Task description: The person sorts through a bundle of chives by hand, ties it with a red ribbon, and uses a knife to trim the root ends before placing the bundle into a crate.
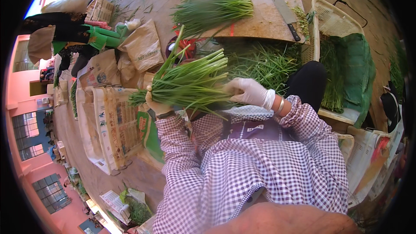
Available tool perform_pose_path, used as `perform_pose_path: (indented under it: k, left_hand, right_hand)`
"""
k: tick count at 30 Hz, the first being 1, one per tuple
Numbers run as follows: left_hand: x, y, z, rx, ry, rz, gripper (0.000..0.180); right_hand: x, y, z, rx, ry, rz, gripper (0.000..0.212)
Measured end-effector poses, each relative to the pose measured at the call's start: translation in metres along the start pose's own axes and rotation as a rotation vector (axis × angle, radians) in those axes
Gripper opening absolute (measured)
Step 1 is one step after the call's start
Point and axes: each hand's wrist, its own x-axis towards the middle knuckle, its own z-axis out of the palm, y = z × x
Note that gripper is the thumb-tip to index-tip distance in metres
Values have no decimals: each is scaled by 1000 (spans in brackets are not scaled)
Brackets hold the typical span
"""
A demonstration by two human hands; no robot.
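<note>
A thick bunch of garlic chives (190, 80) is held above my lap, its pale stem ends fanned toward the upper right. My gloved left hand (158, 104) is closed around the bunch at its left side. At the right edge of the bunch, the fingers of my gloved right hand (250, 92) are bent and pinched on some of the chives. Beyond my hands, another bunch of chives (212, 12) lies on a wooden board (255, 28). A cleaver (286, 15) with a black handle rests at the board's right side, beside small pale trimmings (302, 19).
Loose green leaves (271, 65) are heaped below the board. On the right stands a cream plastic basket (336, 15) with chives and a green cloth (359, 78). More crates (115, 125) and sacks (143, 45) are at the left, near another person (65, 28).
</note>
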Motion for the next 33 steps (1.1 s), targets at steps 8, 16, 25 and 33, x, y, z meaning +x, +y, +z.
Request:
perform_pose_path:
  k: [8,16,25,33]
  left_hand:
    - [-1,1,-12,-35,10,-30,16]
    - [1,-6,-2,-45,43,-40,18]
    - [2,-1,1,94,207,-85,19]
    - [5,1,-1,75,43,-53,16]
  right_hand:
    - [16,0,-37,0,372,-41,12]
    - [61,7,-20,-668,460,-315,25]
    - [72,11,-13,-614,419,-324,12]
    - [70,15,-26,-779,397,-291,12]
